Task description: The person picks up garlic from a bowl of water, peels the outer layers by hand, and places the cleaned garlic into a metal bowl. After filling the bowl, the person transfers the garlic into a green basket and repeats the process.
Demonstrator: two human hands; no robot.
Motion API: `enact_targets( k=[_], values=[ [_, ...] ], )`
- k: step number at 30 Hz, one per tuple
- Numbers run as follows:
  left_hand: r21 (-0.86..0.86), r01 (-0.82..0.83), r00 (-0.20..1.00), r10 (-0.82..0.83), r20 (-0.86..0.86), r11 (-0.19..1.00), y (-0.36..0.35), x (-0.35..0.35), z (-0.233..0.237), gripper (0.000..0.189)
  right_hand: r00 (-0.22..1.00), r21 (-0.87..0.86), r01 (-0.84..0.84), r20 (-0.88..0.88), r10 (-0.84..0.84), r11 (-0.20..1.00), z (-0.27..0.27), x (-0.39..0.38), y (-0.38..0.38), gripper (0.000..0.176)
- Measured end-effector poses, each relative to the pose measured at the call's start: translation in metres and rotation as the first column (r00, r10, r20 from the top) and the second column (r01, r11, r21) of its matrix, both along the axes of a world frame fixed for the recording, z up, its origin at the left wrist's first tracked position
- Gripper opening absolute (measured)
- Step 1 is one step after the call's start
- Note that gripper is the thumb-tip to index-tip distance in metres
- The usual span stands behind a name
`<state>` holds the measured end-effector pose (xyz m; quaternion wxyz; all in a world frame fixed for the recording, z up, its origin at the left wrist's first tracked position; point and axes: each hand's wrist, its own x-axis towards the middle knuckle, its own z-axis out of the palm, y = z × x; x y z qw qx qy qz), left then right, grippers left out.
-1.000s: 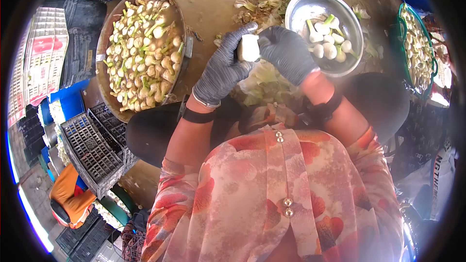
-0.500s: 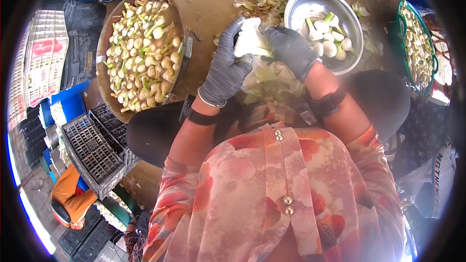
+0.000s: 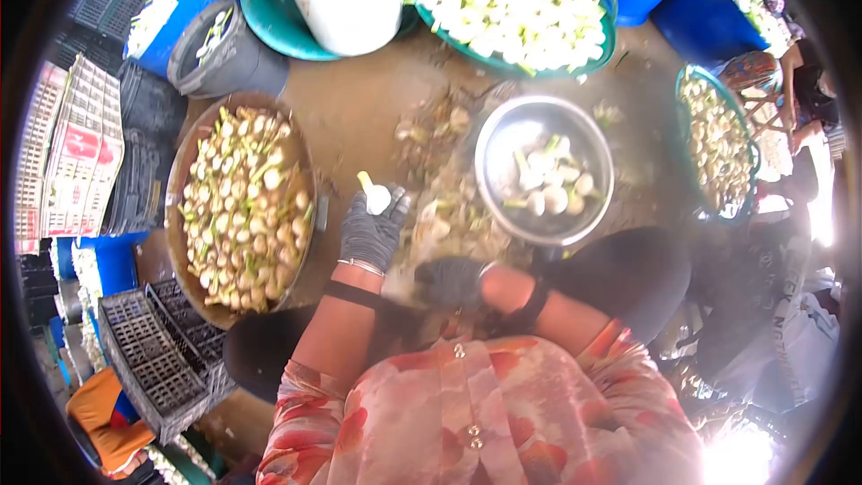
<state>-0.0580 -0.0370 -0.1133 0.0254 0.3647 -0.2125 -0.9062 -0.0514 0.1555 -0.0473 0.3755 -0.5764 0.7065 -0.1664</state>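
A brown floor [image 3: 346, 117] spreads out beneath a steel bowl [image 3: 584, 130]. Well to the left of the bowl stands a large brown tub [image 3: 177, 216], filled with unpeeled-looking garlic bulbs [image 3: 242, 216], many of them stained brownish. Beyond the bowl sits a green basin [image 3: 609, 27] heaped with whiter garlic bulbs [image 3: 516, 9], and beyond the bowl to the left is a white bucket [image 3: 346, 4]. To the bowl's right, apart from it, is a green basket [image 3: 741, 207] full of more bulbs [image 3: 714, 139]. Loose peelings [image 3: 449, 224] litter the floor along the bowl's left side. The bowl itself contains a small cluster of bulbs [image 3: 552, 180], some with green stems. Just short of the bowl's near-left edge, low over the peelings, is the gloved right hand [image 3: 449, 283]; it is blurred, and I cannot tell whether its grip is released, clenched or holding something. Left of the bowl is the gloved left hand [image 3: 373, 233], its grip grasping one white garlic bulb [image 3: 377, 199], which is clear of the bowl, its short yellow-green stem pointing away from the fingers.
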Motion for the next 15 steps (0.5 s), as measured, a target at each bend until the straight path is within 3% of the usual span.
enact_targets(
  k=[1, 3, 4, 5, 7, 8, 9, 10, 11, 13, 14, 15],
  values=[
    [-0.028, 0.018, 0.999, -0.018, 0.028, 0.999, 0.003, -0.017, 0.007, 0.036, 0.953, 0.133, 0.212, 0.191, -0.235, 0.968, -0.004, 0.002, 0.001, 0.037],
    [-0.066, 0.178, 0.964, -0.188, -0.19, 0.982, 0.02, -0.07, 0.033, 0.039, 0.925, 0.16, 0.332, 0.138, -0.354, 0.93, -0.03, -0.004, 0.006, 0.041],
    [-0.107, 0.162, 0.902, -0.191, -0.386, 0.981, 0.036, -0.099, 0.056, 0.041, 0.908, 0.173, 0.375, 0.127, -0.398, 0.911, -0.038, -0.003, 0.007, 0.043],
    [-0.006, 0.181, 0.886, -0.166, -0.432, 0.983, 0.054, -0.129, 0.096, 0.041, 0.884, 0.125, 0.435, 0.129, -0.449, 0.892, -0.03, -0.006, 0.006, 0.045],
    [-0.418, 0.176, 0.688, -0.415, -0.595, 0.891, 0.066, -0.167, 0.094, 0.039, 0.85, 0.0, 0.505, 0.173, -0.497, 0.863, -0.041, -0.01, 0.0, 0.049],
    [-0.572, 0.084, 0.586, -0.505, -0.635, 0.816, 0.072, -0.185, 0.095, 0.039, 0.865, 0.08, 0.446, 0.215, -0.453, 0.891, -0.042, -0.015, -0.001, 0.052],
    [-0.226, 0.242, 0.707, -0.331, -0.625, 0.943, 0.074, -0.186, 0.127, 0.037, 0.875, 0.157, 0.381, 0.257, -0.41, 0.911, -0.043, -0.019, -0.002, 0.055],
    [-0.468, 0.211, 0.708, -0.464, -0.532, 0.858, 0.072, -0.189, 0.133, 0.036, 0.978, 0.128, 0.207, -0.011, -0.208, 0.97, -0.045, -0.022, -0.006, 0.054],
    [-0.674, 0.201, 0.705, -0.583, -0.405, 0.711, 0.063, -0.188, 0.13, 0.034, 0.957, 0.236, 0.284, -0.132, -0.259, 0.929, -0.039, -0.025, -0.009, 0.046],
    [-0.865, -0.13, 0.731, -0.543, -0.414, 0.485, 0.024, -0.173, 0.07, 0.027, 0.97, 0.057, 0.199, -0.152, -0.189, 0.978, -0.015, -0.032, -0.011, 0.032],
    [-0.919, -0.211, 0.78, -0.509, -0.364, 0.334, 0.002, -0.162, 0.047, 0.024, 0.968, 0.001, 0.185, -0.174, -0.182, 0.983, -0.014, -0.036, -0.008, 0.029],
    [-0.974, -0.206, 0.892, -0.391, -0.227, 0.095, -0.03, -0.149, 0.036, 0.023, 0.964, -0.051, 0.173, -0.194, -0.18, 0.984, -0.014, -0.036, -0.004, 0.026]
  ],
)
